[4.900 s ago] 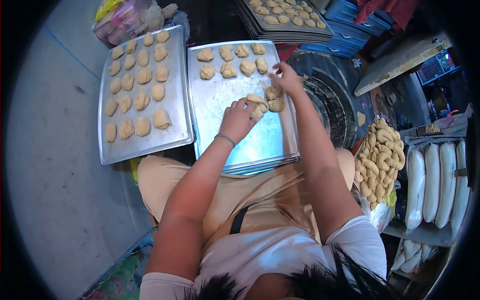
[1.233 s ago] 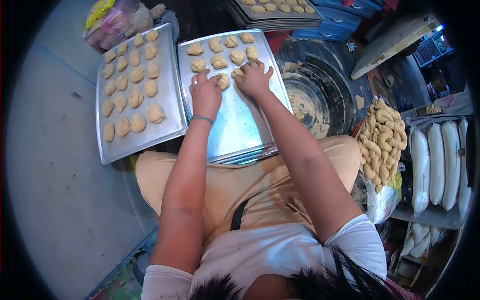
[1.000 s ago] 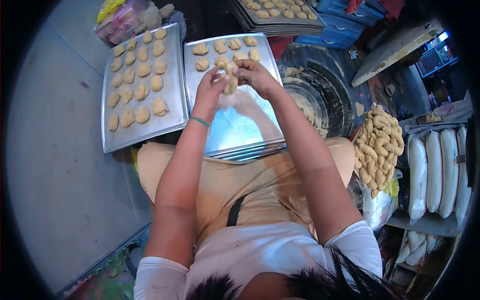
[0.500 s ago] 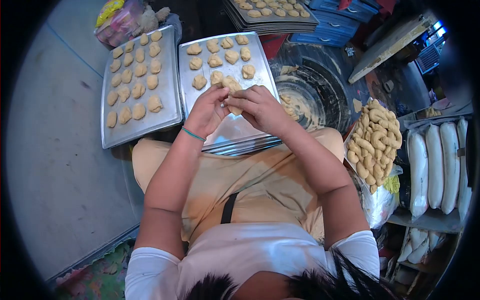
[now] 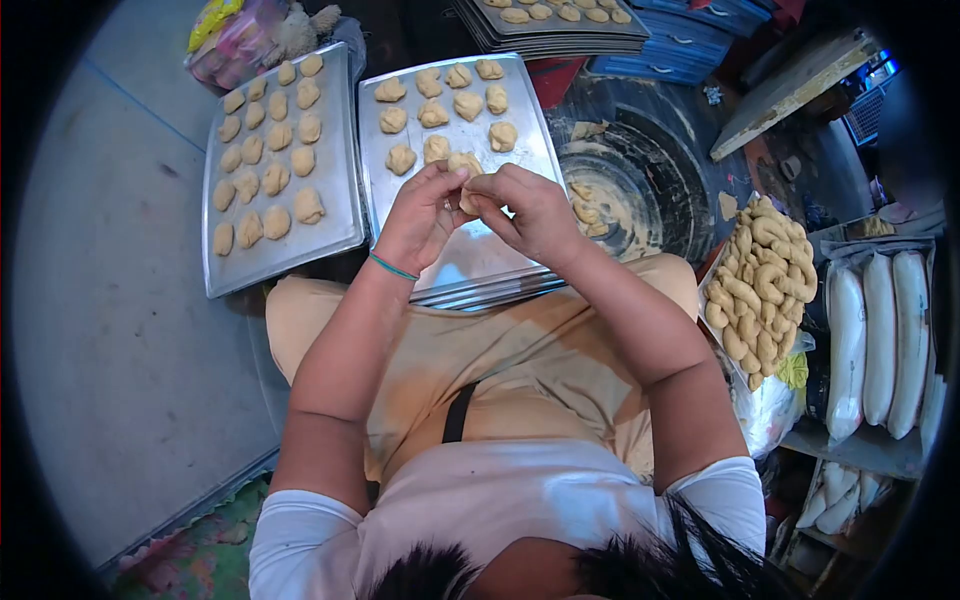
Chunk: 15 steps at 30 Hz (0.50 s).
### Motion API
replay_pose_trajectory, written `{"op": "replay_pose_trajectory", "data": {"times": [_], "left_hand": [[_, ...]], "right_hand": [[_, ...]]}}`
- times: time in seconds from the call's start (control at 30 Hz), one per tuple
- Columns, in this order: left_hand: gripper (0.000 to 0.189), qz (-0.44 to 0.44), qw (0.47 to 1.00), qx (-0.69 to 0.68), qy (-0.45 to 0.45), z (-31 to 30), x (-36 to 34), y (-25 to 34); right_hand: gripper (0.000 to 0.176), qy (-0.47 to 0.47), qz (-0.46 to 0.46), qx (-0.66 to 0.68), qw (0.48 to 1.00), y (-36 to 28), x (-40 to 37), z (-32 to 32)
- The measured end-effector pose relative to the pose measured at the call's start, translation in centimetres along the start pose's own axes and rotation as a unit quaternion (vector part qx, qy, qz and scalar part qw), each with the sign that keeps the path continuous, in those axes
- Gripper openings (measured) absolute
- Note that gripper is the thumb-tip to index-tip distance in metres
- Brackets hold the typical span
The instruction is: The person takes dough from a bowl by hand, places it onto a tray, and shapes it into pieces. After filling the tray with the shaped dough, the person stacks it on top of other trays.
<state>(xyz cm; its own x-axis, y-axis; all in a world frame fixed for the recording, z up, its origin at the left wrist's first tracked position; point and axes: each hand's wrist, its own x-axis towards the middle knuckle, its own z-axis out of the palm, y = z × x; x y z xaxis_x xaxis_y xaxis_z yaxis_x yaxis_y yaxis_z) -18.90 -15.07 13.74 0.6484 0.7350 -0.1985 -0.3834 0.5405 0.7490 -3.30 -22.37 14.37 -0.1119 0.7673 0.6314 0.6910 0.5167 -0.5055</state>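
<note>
Over the near tray, a piece of dough (image 5: 465, 163) is held between both hands, its lower part largely covered by fingers. My left hand (image 5: 425, 215) is closed on its left side, with a ring and a green wrist band showing. My right hand (image 5: 528, 215) pinches the dough from the right with its thumb and fingers. Beneath them lies a metal baking tray (image 5: 465, 255), stacked on others, with rows of dough lumps (image 5: 433, 113) on its far part. To the left, another baking tray (image 5: 335, 225) carries several more lumps (image 5: 275, 180).
A round dark tub (image 5: 650, 190) with floury residue and dough scraps stands right of the trays. Twisted dough pieces (image 5: 765, 280) are heaped at the right, beside long white packages (image 5: 880, 330) on a shelf. More stacked trays (image 5: 550, 35) stand at the back, near blue drawers (image 5: 665, 45).
The dough's lower end has become shorter or more covered by the fingers. My right hand has shifted slightly right, opening a gap between its thumb and fingers. The view has shifted slightly.
</note>
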Motion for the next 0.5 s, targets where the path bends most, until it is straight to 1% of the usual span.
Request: {"op": "replay_pose_trajectory", "data": {"times": [0.07,0.17,0.27,0.37,0.47,0.5], "left_hand": [[0.015,-0.001,1.0,0.016,0.003,-0.1,0.2,0.1],[0.017,0.001,0.999,0.03,0.019,-0.6,0.5,0.0],[0.018,0.011,0.999,0.028,0.044,0.3,0.3,0.3],[0.02,0.017,0.998,0.017,0.051,0.2,0.3,0.4],[0.02,0.011,0.999,0.033,0.031,-0.4,0.2,0.5],[0.02,0.009,0.999,0.043,0.022,-0.4,0.1,0.7]], "right_hand": [[0.02,-0.012,-0.019,-0.059,0.998,-0.1,0.2,-0.4],[0.027,-0.057,-0.002,-0.089,0.994,-0.3,0.1,-0.6],[0.037,-0.005,-0.094,-0.128,0.987,-0.6,0.5,-0.9],[0.051,-0.069,-0.125,-0.155,0.978,0.3,0.2,-1.1],[0.048,-0.04,-0.213,-0.216,0.952,1.0,0.1,-1.0],[0.047,-0.037,-0.209,-0.213,0.954,1.2,0.0,-0.9]]}}
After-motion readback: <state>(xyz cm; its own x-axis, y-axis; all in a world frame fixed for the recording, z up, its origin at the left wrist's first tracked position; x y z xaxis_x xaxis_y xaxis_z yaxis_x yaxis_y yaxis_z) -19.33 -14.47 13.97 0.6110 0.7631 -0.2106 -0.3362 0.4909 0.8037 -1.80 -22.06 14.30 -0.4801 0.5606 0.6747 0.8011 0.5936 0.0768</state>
